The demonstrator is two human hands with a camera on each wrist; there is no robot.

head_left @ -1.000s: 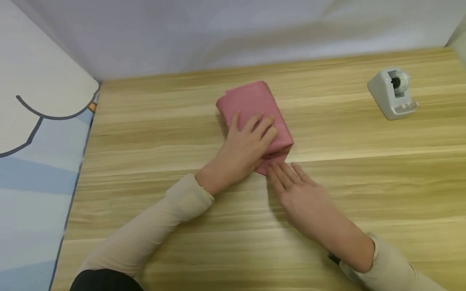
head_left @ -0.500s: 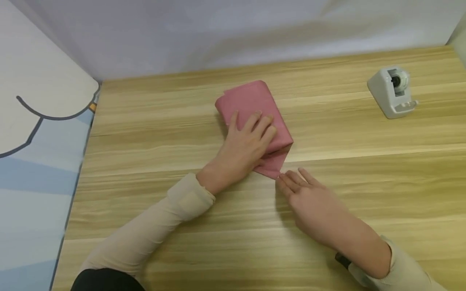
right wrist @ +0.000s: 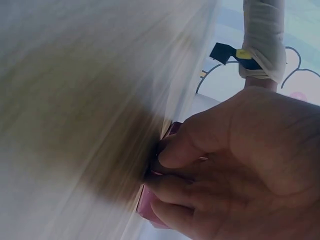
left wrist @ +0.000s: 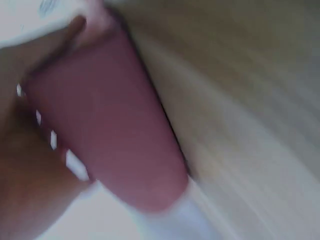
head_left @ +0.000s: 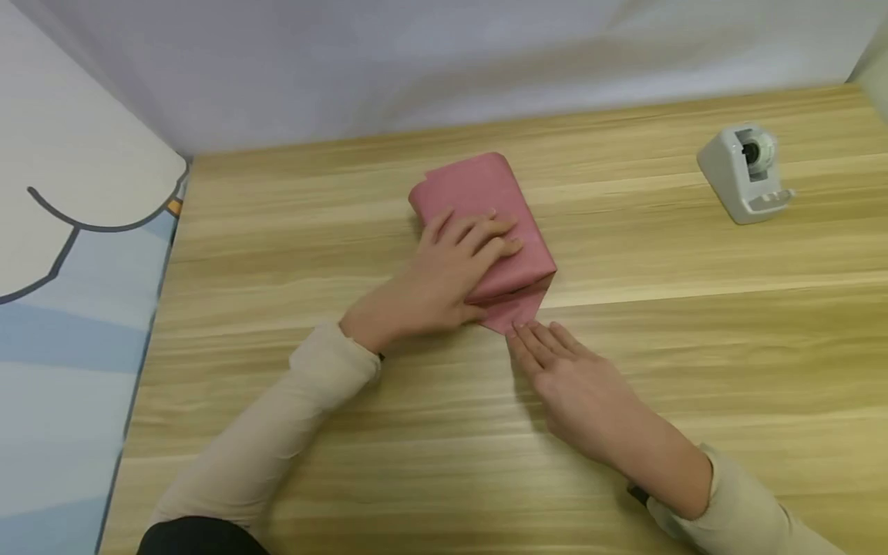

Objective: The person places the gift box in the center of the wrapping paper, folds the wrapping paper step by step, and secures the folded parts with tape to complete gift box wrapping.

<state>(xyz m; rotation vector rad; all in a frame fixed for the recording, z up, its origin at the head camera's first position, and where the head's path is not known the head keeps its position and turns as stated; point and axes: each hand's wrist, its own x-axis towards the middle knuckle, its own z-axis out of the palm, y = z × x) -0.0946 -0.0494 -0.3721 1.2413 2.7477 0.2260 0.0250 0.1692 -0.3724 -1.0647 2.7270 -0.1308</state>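
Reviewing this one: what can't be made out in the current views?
Head: anything inside the folded pink paper, hidden by it.
Head: paper beneath the left hand, covered by that hand.
Head: the rest of the right sleeve, cut off by the bottom edge.
Left wrist: paper surface detail, blurred.

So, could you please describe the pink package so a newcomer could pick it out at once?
On the wood-grain table, look near the centre of the head view, where the left hand rests. There lies a boxy, paper-wrapped package, its near flap meeting the right hand. Its pink colour sets it apart from the pale tape dispenser further right.
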